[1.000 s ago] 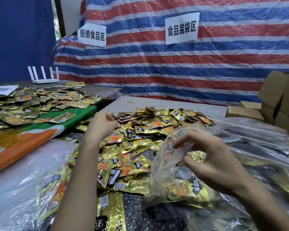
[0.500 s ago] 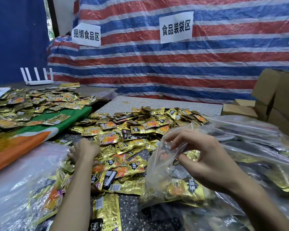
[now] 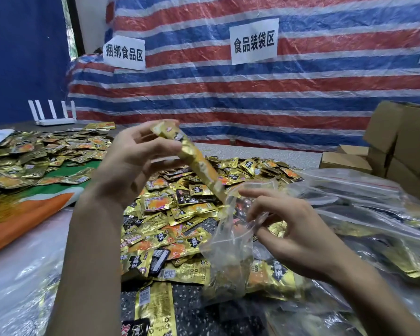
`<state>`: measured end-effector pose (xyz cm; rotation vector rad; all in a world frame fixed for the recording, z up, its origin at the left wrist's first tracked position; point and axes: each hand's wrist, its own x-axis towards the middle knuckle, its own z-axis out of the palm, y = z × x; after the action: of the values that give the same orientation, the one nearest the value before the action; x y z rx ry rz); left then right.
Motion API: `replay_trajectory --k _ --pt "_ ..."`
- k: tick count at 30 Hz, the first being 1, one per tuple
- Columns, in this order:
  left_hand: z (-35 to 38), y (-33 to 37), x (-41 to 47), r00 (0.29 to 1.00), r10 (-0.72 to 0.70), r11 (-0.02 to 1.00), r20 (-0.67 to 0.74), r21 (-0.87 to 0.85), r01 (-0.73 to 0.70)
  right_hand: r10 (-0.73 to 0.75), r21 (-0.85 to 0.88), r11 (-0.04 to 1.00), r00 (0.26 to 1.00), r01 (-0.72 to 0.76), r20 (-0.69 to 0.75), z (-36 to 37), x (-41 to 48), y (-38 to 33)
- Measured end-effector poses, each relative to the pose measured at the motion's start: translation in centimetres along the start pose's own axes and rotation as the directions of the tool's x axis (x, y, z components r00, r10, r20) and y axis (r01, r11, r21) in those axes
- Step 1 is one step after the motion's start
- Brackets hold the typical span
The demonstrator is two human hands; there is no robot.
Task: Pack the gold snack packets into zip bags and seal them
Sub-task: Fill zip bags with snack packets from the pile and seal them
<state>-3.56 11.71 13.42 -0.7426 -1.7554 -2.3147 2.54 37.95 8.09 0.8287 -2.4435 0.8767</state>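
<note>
Fingers (image 3: pixel 161 148) of your left hand (image 3: pixel 131 166) are curled round the upper end of one gold snack packet (image 3: pixel 200 166), and that packet is what the next move turns on. Its long axis slants down from your grip toward the zip bag (image 3: pixel 228 258), with the lower tip right at the bag's mouth; whether it touches the rim, I cannot tell. Your right hand (image 3: pixel 298 241) sits just right of the bag and pinches the plastic lip to hold the mouth agape. The opening therefore lies below and to the right of your left grip, along the packet's own line, so I judge a lengthwise slide will serve. Loose packets (image 3: pixel 180 209) heap the worktop (image 3: pixel 187 304) left of the bag.
</note>
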Motion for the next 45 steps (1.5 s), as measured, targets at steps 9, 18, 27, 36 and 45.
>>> replay_trajectory --k 9,18,27,36,45 --pt "4.7 1.3 -1.6 0.988 0.070 0.975 0.137 0.202 -0.097 -0.072 -0.015 0.997 0.997 0.072 0.001 -0.2 0.2 -0.1" --pt "4.3 1.3 -1.8 0.981 0.018 0.926 0.191 0.366 -0.089 -0.024 0.043 0.999 1.000 0.025 -0.020 -0.2 0.3 -0.1" --pt "7.1 -0.5 -1.6 0.933 -0.035 0.630 0.357 0.733 -0.257 -0.123 0.067 0.989 0.987 0.130 -0.101 -0.1 0.0 -1.0" --pt "7.2 -1.2 -1.6 0.938 -0.175 0.421 0.300 0.884 -0.204 0.059 0.067 0.997 0.986 -0.049 -0.159 0.4 -0.1 -0.6" --pt "6.3 -0.9 -1.9 0.859 -0.377 0.534 0.347 0.839 -0.104 0.159 0.107 0.985 0.955 -0.136 -0.251 1.4 -0.1 -1.1"
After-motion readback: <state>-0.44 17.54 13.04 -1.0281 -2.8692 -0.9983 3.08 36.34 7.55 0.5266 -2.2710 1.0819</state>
